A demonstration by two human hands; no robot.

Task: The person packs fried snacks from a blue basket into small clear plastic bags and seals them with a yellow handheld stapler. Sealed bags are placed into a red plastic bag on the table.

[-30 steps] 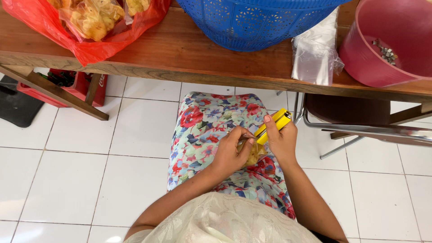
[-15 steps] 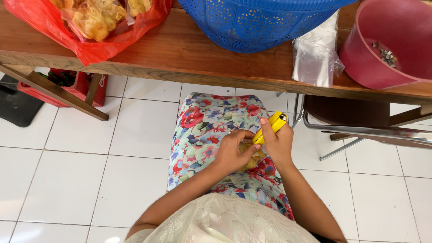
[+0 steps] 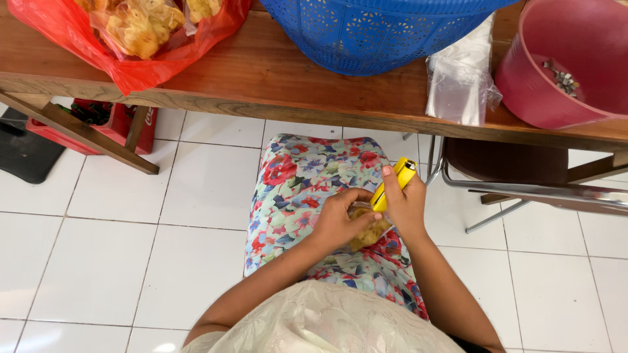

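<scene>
Head view: we look down at our lap, in a flowered skirt (image 3: 307,196), over a white tiled floor (image 3: 131,248).
Right hand (image 3: 407,208): fingers clenched around a yellow stapler (image 3: 392,184), held against the top of the small bag.
Left hand (image 3: 340,219): fingers pinch a small clear bag of yellow snacks (image 3: 368,232) on our lap.
Surface (image 3: 261,78): wooden, carrying a red bag of snacks (image 3: 131,39), a blue basket (image 3: 373,33), clear plastic bags (image 3: 458,85) and a pink bucket (image 3: 562,65).
</scene>
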